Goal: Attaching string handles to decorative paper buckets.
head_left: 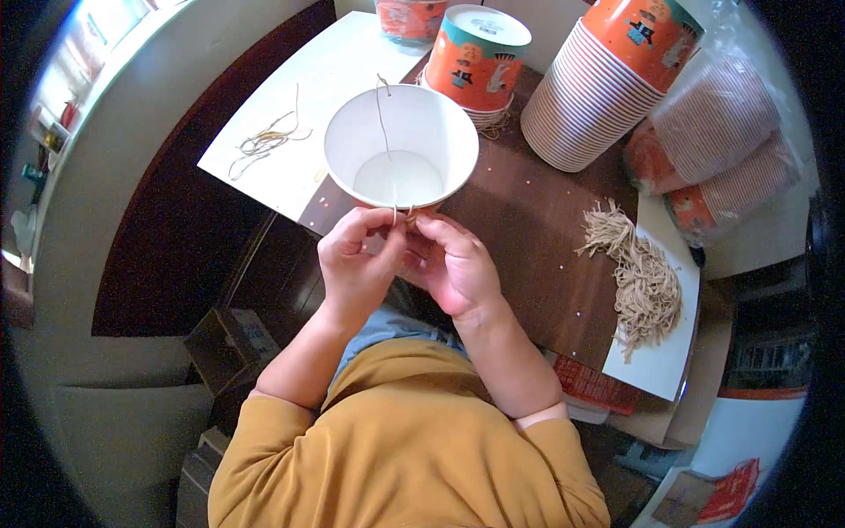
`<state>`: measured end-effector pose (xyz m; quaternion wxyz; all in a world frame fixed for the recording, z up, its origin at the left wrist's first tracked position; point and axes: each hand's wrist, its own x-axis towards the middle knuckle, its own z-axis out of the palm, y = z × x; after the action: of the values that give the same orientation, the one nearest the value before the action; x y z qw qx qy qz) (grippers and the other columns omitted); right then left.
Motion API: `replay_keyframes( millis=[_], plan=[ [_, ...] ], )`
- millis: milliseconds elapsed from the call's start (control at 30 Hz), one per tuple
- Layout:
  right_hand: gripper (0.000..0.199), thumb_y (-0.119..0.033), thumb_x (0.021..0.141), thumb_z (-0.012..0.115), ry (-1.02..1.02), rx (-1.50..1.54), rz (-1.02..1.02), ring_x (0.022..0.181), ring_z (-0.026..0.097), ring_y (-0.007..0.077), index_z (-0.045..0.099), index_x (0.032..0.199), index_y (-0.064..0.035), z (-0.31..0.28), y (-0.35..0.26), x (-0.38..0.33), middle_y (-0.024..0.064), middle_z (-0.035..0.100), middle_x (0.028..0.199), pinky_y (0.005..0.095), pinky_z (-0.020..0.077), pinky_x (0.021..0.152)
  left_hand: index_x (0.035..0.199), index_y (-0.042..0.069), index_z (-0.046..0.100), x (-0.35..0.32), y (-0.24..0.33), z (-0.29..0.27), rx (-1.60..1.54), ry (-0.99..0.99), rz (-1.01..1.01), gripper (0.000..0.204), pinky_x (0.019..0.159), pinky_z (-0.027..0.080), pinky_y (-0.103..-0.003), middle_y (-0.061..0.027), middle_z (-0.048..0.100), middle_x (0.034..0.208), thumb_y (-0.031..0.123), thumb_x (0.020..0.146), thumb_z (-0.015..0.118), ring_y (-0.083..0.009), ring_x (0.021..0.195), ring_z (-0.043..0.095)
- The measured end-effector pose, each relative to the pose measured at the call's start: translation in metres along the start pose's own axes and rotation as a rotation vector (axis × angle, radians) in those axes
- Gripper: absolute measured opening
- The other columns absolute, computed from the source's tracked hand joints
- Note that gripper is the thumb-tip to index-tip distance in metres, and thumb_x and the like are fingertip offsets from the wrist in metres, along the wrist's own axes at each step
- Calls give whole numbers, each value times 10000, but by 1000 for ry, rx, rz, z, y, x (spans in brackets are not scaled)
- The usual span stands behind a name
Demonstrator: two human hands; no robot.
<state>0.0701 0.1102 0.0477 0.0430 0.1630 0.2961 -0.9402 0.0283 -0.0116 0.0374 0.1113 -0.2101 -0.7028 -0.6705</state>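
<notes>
Over the near left part of the counter (546,238), a white-lined paper bucket (352,145), mouth facing up, just beyond both hands. Inside, a tan cord (382,119), looped through the far rim and down over the white wall toward the near rim. At that near rim, left hand (356,260) and right hand (462,264) almost touching, each with thumb and fingertips closed in a pinch on cord, other fingers loosely curled.

Farther back, an upside-down orange and green bucket (480,66) on top of more rims and cord; right of there, a tall leaning stack of nested buckets (572,97). At far right, more nested buckets in clear plastic bags (717,123). On white boards, a few loose cords (264,141) to the left and a thick cord bundle (647,290) to the right.

Mostly hidden: outer wall of the white-lined bucket and some right-hand fingertips. Cut off at the top: a far orange bucket (411,22) and the tall stack. Too small to make out: any knot between the fingertips. Hard to trace: the cord against the pale bucket bottom.
</notes>
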Motion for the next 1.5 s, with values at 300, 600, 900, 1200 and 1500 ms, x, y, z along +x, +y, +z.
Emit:
replay_keyframes(
  millis=[300, 600, 900, 1200, 1500],
  plan=[
    [88, -166, 837, 645, 83, -15, -117, 624, 512, 52, 666, 906, -115, -2, 6, -1, -45, 618, 765, 211, 473, 590, 878, 5, 648, 2, 3, 4, 243, 5, 390, 211, 644, 511, -299, -111, 666, 824, -45, 681, 706, -220, 703, 634],
    [88, -179, 814, 634, 121, -31, -141, 637, 514, 83, 670, 856, -111, -14, 14, 8, -17, 638, 791, 237, 460, 640, 853, 23, 650, 4, 2, 2, 368, -2, 571, 216, 650, 488, -330, -88, 641, 779, -54, 657, 700, -234, 702, 631],
    [134, -186, 820, 607, -25, 112, 114, 788, 625, 156, 658, 907, -98, -19, 1, 15, 28, 664, 842, 358, 527, 700, 823, 5, 643, 3, 9, -2, 328, -54, 565, 139, 641, 511, -297, -120, 661, 775, -69, 713, 684, -233, 696, 647],
    [194, -156, 839, 637, -111, -85, -14, 824, 609, 107, 671, 996, -45, 3, -2, 2, 35, 674, 919, 239, 457, 819, 828, -13, 628, 2, 8, -7, 158, -63, 352, 118, 631, 506, -281, -123, 645, 757, -65, 727, 660, -220, 678, 639],
    [149, -168, 905, 601, -24, -386, -262, 765, 571, 84, 644, 955, -34, -1, -10, 4, 23, 660, 896, 231, 464, 734, 818, -23, 637, 3, 14, -15, 189, -30, 203, 71, 610, 493, -244, -113, 655, 748, -54, 757, 657, -164, 656, 633]
  ],
)
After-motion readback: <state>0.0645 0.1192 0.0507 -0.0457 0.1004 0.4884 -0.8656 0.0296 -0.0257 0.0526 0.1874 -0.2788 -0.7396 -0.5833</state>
